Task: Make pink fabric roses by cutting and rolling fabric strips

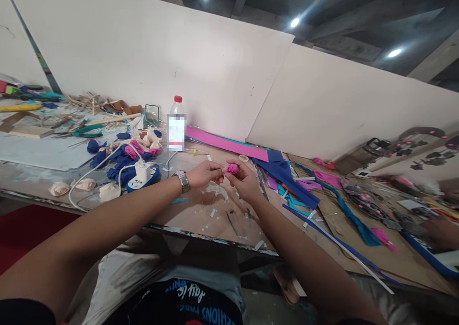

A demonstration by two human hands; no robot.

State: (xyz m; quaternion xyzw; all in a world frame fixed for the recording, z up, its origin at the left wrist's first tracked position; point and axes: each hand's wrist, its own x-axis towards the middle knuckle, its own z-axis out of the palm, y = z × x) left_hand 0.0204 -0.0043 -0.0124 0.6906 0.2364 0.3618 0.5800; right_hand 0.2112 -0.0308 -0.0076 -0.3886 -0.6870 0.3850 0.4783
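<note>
A small crumpled pink rosette (232,168) is held between both hands above the middle of the worktable. My left hand (207,174), with a metal watch on its wrist, pinches the rosette's left side with its fingertips. On the other side my right hand (245,181) has its thumb and fingers closed round the rosette. Behind the hands lie a long pink strip (229,144) and dark blue strips (287,179). Left of my left wrist is a pile of blue, pink and cream rosettes (124,160).
A bottle with a red cap (177,128) stands near the white wall panel. A blue and white power strip (143,179) with cables lies at the left, near green-handled pliers (88,130). Cardboard (335,215) and a teal strip (353,217) lie right. Another person's hand (439,231) shows far right.
</note>
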